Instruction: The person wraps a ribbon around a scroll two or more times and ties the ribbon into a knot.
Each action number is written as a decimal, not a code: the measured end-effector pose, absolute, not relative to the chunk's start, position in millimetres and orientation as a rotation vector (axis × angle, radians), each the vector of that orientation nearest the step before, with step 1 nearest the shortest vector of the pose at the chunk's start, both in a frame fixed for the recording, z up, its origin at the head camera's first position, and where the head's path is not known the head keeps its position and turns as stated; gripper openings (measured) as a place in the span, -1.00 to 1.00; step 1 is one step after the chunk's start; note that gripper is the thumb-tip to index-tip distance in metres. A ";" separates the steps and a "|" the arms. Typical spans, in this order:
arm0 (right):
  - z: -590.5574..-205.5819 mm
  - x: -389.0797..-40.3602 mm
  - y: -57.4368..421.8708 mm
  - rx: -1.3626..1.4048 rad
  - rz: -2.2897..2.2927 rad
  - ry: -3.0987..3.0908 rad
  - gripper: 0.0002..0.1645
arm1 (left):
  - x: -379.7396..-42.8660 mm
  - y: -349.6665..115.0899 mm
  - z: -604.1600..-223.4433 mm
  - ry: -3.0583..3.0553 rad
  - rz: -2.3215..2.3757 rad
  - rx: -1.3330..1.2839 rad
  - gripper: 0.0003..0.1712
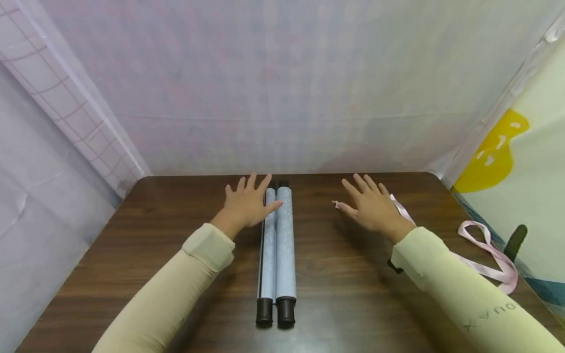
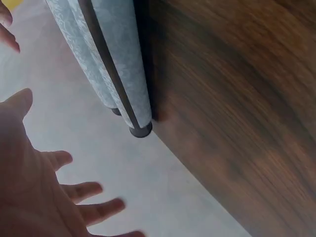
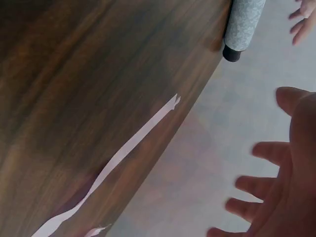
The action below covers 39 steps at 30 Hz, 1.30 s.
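A hanging scroll (image 1: 286,245), rolled from both ends into two pale blue patterned rolls with dark end knobs, lies lengthwise on the table. My left hand (image 1: 247,203) hovers above its far left part, fingers spread, thumb overlapping the rolls in the head view. In the left wrist view the scroll (image 2: 121,59) appears beyond the spread fingers (image 2: 98,210), apart from them. Off to the right, my right hand (image 1: 370,206) is held with fingers spread and nothing in them. A pink ribbon (image 1: 481,267) lies beneath and beside the right forearm; its tip shows near the right thumb.
The brown wooden table (image 1: 176,206) ends at a pale curtain (image 1: 282,88) along the back. At the right edge, a dark green rounded object (image 1: 515,242) stands by the ribbon's loop. A patterned cloth with a yellow shape (image 1: 494,157) hangs on the right.
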State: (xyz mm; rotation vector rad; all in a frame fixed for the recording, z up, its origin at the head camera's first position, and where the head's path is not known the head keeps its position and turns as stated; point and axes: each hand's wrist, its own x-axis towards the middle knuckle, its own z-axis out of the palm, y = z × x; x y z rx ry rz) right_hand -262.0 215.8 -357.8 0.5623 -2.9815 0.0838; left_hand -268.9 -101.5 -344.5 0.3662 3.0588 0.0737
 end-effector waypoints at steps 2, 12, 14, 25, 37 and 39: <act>-361.9 -257.7 217.7 0.581 0.089 -2.997 -0.15 | -269.4 -96.8 -346.3 3.035 0.066 0.368 -0.03; -385.8 -233.9 221.5 0.625 0.240 -3.083 -0.24 | -271.0 -69.2 -357.8 2.884 -0.025 0.332 0.08; -390.0 -232.3 218.4 0.620 0.264 -3.087 -0.24 | -271.4 -66.2 -358.9 2.876 -0.019 0.311 0.10; -399.2 -225.5 208.9 0.702 0.312 -3.113 -0.24 | -272.2 -54.6 -365.2 2.834 -0.137 0.240 0.18; -394.0 -197.5 188.3 0.859 0.414 -3.103 -0.25 | -268.4 -56.0 -364.3 2.793 -0.081 0.187 0.15; -393.8 -195.6 183.6 0.888 0.434 -3.094 -0.25 | -270.0 -57.9 -365.2 2.793 -0.058 0.180 0.15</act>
